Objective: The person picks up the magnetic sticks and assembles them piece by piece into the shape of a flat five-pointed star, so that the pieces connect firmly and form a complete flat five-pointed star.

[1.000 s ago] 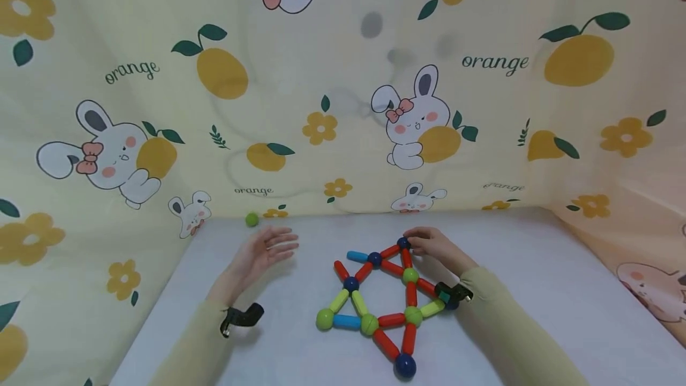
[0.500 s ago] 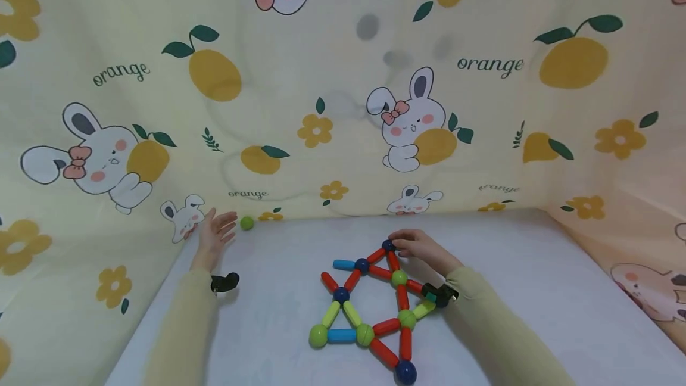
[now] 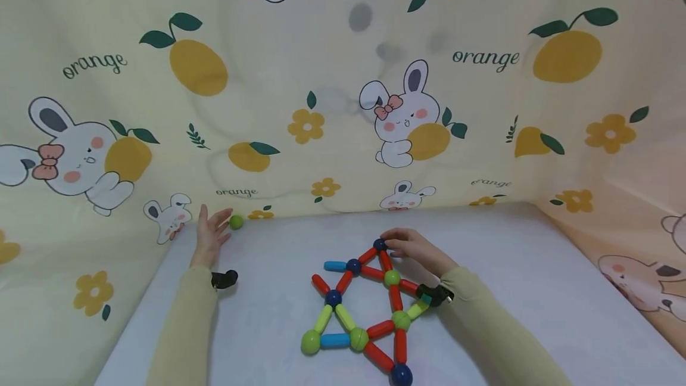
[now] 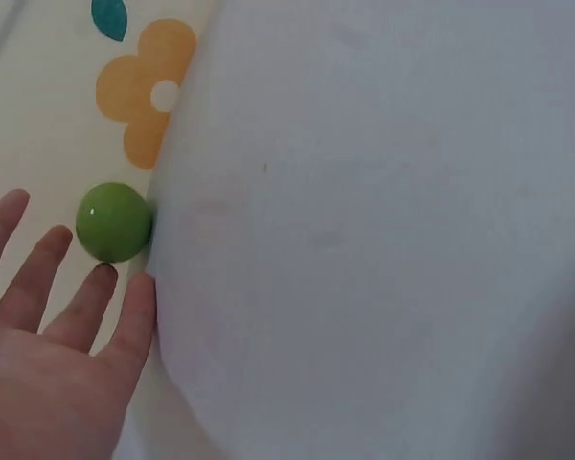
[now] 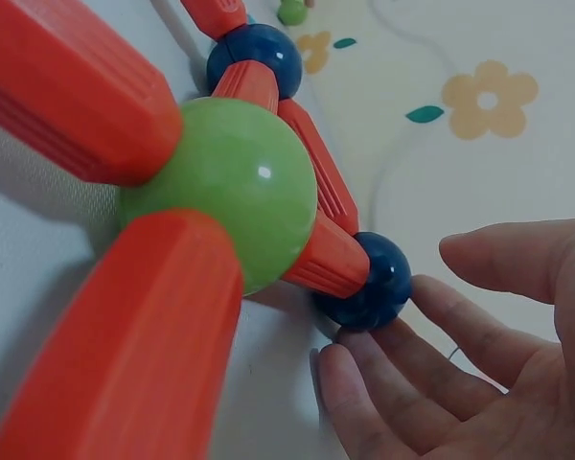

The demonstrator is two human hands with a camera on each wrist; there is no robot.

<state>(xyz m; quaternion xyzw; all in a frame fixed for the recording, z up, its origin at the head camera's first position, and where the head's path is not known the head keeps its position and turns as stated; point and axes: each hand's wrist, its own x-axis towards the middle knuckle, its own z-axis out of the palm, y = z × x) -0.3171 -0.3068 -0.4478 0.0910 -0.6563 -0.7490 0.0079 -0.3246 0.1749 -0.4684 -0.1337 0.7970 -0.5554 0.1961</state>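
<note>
My left hand (image 3: pixel 211 236) reaches to the far left of the table with its fingers spread. Right beside its fingertips sits a loose green ball (image 4: pixel 114 222), against the patterned cloth. In the middle lies a flat frame of magnetic rods and balls, with red rods (image 3: pixel 395 298), light green rods, blue rods (image 3: pixel 335 341), and green and dark blue balls. My right hand (image 3: pixel 420 253) is at the frame's far corner. In the right wrist view its fingertips touch the dark blue corner ball (image 5: pixel 369 283) from the side, while the thumb stands apart from it.
A cream cloth (image 3: pixel 300 76) printed with rabbits and oranges hangs behind the white table (image 3: pixel 257 290) and along its sides. One red rod (image 3: pixel 320 283) and one blue rod (image 3: pixel 334 266) stick out from the frame's left side with free ends.
My left hand has moved left and away from me, from beside the frame to the green ball. My right hand stays at the corner ball. The head view has shifted slightly.
</note>
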